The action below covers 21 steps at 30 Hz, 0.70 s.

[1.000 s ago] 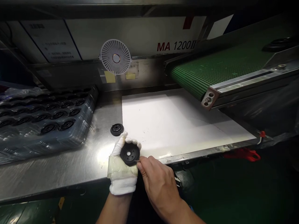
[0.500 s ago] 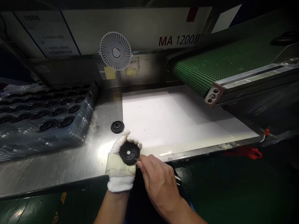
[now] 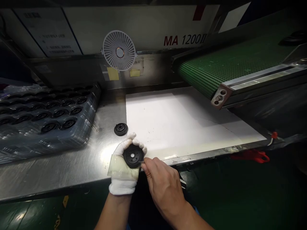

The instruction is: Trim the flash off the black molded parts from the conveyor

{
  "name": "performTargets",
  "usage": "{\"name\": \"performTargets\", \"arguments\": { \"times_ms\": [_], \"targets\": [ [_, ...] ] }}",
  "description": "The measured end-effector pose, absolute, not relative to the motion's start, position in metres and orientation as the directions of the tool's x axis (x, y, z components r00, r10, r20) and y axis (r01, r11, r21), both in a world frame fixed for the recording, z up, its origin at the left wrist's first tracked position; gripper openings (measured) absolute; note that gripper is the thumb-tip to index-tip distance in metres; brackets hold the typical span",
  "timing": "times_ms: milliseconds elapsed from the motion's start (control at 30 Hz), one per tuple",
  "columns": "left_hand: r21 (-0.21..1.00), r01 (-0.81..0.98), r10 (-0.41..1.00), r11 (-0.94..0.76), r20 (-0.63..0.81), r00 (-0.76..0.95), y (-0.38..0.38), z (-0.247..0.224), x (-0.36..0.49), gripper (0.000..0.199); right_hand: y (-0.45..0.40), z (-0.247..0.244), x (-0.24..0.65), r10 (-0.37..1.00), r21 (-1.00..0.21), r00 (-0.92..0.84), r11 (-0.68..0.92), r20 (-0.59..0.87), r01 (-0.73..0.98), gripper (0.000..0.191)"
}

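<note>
Black rubber disc (image 3: 133, 156), clamped in left hand (image 3: 123, 169), right hand (image 3: 164, 185) pinching tool (image 3: 141, 162) at rim.

**Stainless steel bench (image 3: 59, 172), seen from its front edge**
Plastic-wrapped tray (image 3: 90, 127) of black discs at left, white sheet (image 3: 168, 124) at center, one loose black disc (image 3: 121, 129) between them.
</note>
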<state>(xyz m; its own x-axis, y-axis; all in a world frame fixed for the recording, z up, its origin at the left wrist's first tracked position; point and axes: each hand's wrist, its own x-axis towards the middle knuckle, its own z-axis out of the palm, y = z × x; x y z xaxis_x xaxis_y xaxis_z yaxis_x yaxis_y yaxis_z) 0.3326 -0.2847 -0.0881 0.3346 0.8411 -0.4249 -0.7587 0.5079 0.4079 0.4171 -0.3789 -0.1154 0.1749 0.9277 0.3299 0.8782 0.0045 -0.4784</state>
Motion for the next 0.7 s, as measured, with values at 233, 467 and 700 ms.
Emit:
{"name": "performTargets", "arguments": {
  "times_ms": [233, 467, 700],
  "targets": [
    [0.398, -0.828, 0.873, 0.396, -0.443, 0.204, -0.287, -0.090, 0.338, 0.022, -0.380, -0.116, 0.410, 0.929, -0.490, 0.155, 0.031, 0.336, 0.871, 0.028],
    [0.404, -0.729, 0.824, 0.553, -0.393, 0.407, -0.288, -0.090, 0.329, 0.033, -0.381, -0.117, 0.423, 0.927, -0.470, 0.191, -0.019, 0.322, 0.882, 0.029],
    [0.363, -0.846, 0.859, 0.390, -0.474, 0.193, -0.285, -0.093, 0.344, 0.013, -0.378, -0.116, 0.412, 0.929, -0.463, 0.160, 0.013, 0.333, 0.886, 0.029]
  ]
}}
